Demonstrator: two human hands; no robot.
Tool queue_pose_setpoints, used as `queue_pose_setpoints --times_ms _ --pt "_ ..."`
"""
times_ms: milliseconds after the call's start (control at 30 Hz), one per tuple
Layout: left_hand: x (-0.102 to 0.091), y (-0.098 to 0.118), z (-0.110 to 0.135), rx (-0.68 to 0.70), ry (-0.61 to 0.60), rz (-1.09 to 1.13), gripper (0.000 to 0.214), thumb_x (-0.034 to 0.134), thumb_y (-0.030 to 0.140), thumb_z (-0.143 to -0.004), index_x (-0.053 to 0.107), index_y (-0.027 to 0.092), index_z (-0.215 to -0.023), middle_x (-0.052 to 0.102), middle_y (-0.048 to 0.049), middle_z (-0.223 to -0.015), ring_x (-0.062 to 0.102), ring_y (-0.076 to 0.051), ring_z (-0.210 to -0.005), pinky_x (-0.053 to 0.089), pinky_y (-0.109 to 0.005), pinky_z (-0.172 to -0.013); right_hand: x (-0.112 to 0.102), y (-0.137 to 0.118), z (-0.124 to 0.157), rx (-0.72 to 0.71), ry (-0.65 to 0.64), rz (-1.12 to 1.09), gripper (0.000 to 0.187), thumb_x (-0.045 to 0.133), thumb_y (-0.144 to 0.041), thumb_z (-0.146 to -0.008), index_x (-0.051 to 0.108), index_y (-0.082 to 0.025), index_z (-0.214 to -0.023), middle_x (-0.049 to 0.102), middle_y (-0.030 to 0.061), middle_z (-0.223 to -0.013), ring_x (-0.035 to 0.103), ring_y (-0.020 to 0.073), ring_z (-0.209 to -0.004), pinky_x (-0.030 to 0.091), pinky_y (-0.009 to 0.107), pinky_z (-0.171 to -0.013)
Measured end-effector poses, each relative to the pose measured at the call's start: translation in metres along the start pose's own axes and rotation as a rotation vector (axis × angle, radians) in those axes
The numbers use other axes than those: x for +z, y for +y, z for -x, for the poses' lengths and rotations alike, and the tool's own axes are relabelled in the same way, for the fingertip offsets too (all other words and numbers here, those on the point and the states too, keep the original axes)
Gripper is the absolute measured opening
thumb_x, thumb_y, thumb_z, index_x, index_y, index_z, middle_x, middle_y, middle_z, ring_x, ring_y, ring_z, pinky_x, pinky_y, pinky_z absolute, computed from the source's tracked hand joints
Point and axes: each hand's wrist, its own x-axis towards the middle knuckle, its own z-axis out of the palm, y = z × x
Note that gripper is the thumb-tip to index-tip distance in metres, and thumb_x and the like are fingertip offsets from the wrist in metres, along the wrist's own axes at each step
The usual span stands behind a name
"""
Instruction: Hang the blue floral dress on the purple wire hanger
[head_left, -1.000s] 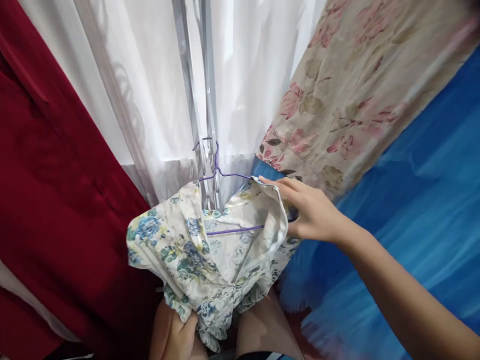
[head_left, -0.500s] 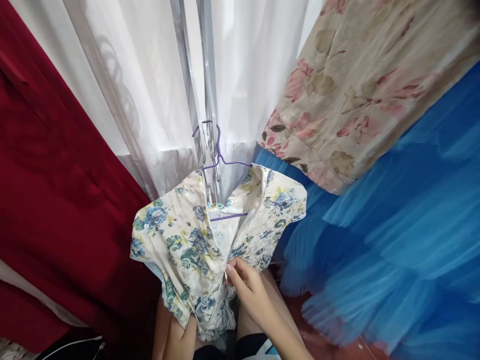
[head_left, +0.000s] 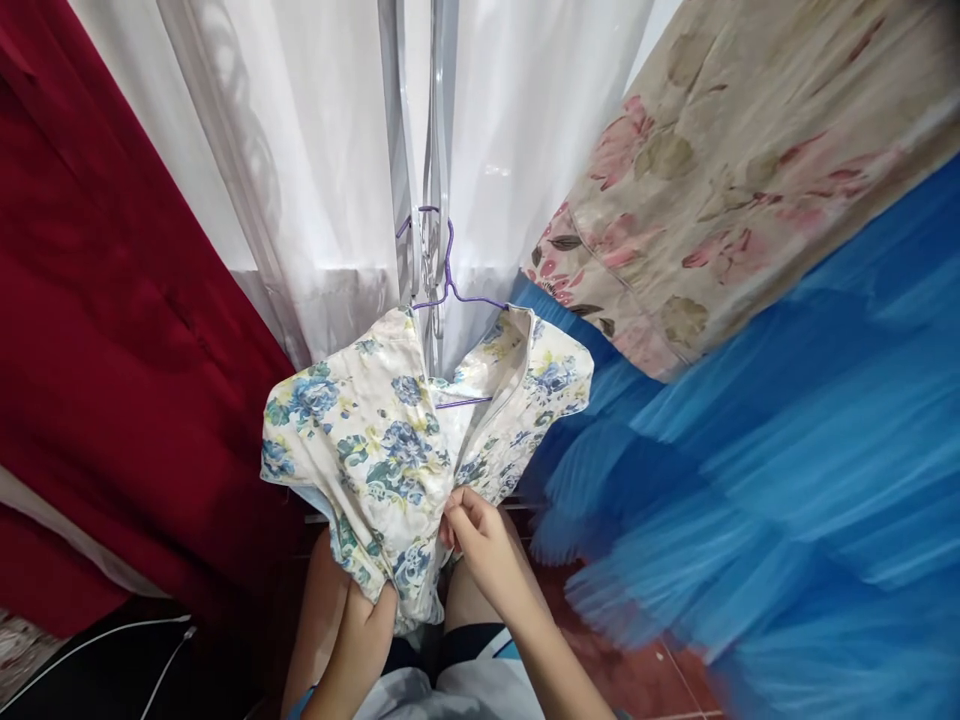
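Observation:
A small white dress [head_left: 382, 440] with blue and yellow flowers hangs on a purple wire hanger [head_left: 450, 290], hooked on a shiny metal rail [head_left: 420, 150]. My right hand [head_left: 484, 540] pinches the dress's open back seam near the bottom of the zip. Lower down, my left hand [head_left: 367, 630] grips the dress's bunched hem, fingers closed round the cloth.
A dark red garment [head_left: 112, 330] hangs at the left. White sheer curtain [head_left: 315, 170] fills the back. A beige dress with pink flowers [head_left: 735, 180] and a blue tulle skirt [head_left: 787, 450] hang at the right. My knees and a red tiled floor [head_left: 645, 670] show below.
My right hand left the dress's right shoulder and came down to the back seam, where it now pinches the cloth. The dress hangs flatter on the hanger. My left hand stayed on the hem.

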Motion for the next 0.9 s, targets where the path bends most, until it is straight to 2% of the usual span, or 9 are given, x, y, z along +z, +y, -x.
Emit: queue_pose_setpoints --times_ms 133,200,233,333,400,467,567,700,900 --pt "-0.016 0.008 -0.027 0.139 0.219 0.037 0.055 0.072 0.031 -0.073 0.054 0.022 -0.125 0.059 -0.0117 -0.126 0.056 -0.031 -0.121 0.045 -0.046 -0.104 -0.007 0.000 0.002 0.008 -0.012 0.044 0.029 0.056 -0.036 -0.089 0.049 -0.021 -0.065 0.052 -0.0032 -0.052 0.046 0.0122 -0.051 0.035 0.027 -0.054" --pt "-0.016 0.011 -0.033 0.273 0.350 0.050 0.061 0.075 0.030 -0.072 0.049 0.023 -0.127 0.053 -0.0112 -0.129 0.053 -0.029 -0.122 0.045 -0.045 -0.103 -0.010 0.002 0.004 0.017 -0.016 0.047 0.026 0.056 -0.034 -0.087 0.051 -0.021 -0.065 0.051 -0.0038 -0.052 0.045 0.0116 -0.050 0.034 0.026 -0.053" --pt "-0.011 0.012 -0.032 0.318 0.351 0.036 0.059 0.075 0.029 -0.073 0.049 0.024 -0.125 0.054 -0.0106 -0.127 0.054 -0.028 -0.120 0.046 -0.044 -0.101 -0.011 0.003 0.006 0.022 -0.028 0.046 0.025 0.056 -0.032 -0.087 0.051 -0.021 -0.065 0.051 -0.0040 -0.051 0.044 0.0113 -0.050 0.034 0.025 -0.053" --pt "0.021 0.013 -0.016 0.305 0.066 -0.035 0.045 0.069 0.026 -0.080 0.053 0.023 -0.122 0.061 -0.0094 -0.117 0.060 -0.024 -0.109 0.050 -0.038 -0.093 -0.015 0.005 0.012 0.042 -0.131 0.026 0.024 0.056 -0.031 -0.086 0.053 -0.020 -0.065 0.056 -0.0027 -0.051 0.046 0.0105 -0.049 0.034 0.024 -0.052" --pt "0.049 0.014 -0.004 0.265 -0.118 -0.024 0.050 0.066 0.023 -0.083 0.051 0.023 -0.130 0.064 -0.0106 -0.119 0.063 -0.024 -0.108 0.051 -0.037 -0.092 -0.019 0.005 0.017 0.073 -0.206 -0.001 0.025 0.058 -0.031 -0.085 0.054 -0.019 -0.064 0.061 -0.0012 -0.051 0.047 0.0098 -0.046 0.034 0.023 -0.050" --pt "0.069 0.015 0.002 0.277 -0.149 0.008 0.040 0.064 0.022 -0.085 0.057 0.021 -0.124 0.069 -0.0098 -0.111 0.066 -0.023 -0.101 0.053 -0.034 -0.087 -0.025 0.003 0.021 0.113 -0.241 -0.013 0.024 0.061 -0.032 -0.084 0.057 -0.018 -0.065 0.064 -0.0005 -0.051 0.046 0.0090 -0.042 0.032 0.022 -0.046" --pt "0.079 0.017 0.000 0.401 -0.120 0.020 0.008 0.061 0.021 -0.088 0.068 0.018 -0.090 0.070 -0.0047 -0.083 0.067 -0.018 -0.079 0.052 -0.027 -0.075 -0.039 -0.007 0.020 0.151 -0.169 0.028 0.023 0.063 -0.033 -0.083 0.060 -0.017 -0.066 0.064 -0.0005 -0.049 0.044 0.0077 -0.037 0.027 0.021 -0.041" --pt "0.071 0.016 -0.008 0.553 -0.160 -0.040 0.014 0.060 0.015 -0.088 0.066 0.018 -0.076 0.067 -0.0019 -0.071 0.064 -0.014 -0.067 0.049 -0.022 -0.067 -0.047 -0.049 -0.006 0.092 -0.058 -0.003 0.025 0.065 -0.035 -0.082 0.065 -0.016 -0.067 0.059 -0.0028 -0.045 0.038 0.0053 -0.032 0.022 0.020 -0.037" --pt "0.062 0.011 -0.009 0.592 -0.055 -0.140 0.015 0.062 0.017 -0.088 0.062 0.018 -0.073 0.065 -0.0017 -0.068 0.063 -0.014 -0.065 0.048 -0.023 -0.065 -0.012 -0.156 -0.073 -0.258 -0.070 -0.087 0.024 0.072 -0.034 -0.077 0.068 -0.014 -0.064 0.062 -0.0008 -0.051 0.040 0.0048 -0.035 0.026 0.020 -0.036"
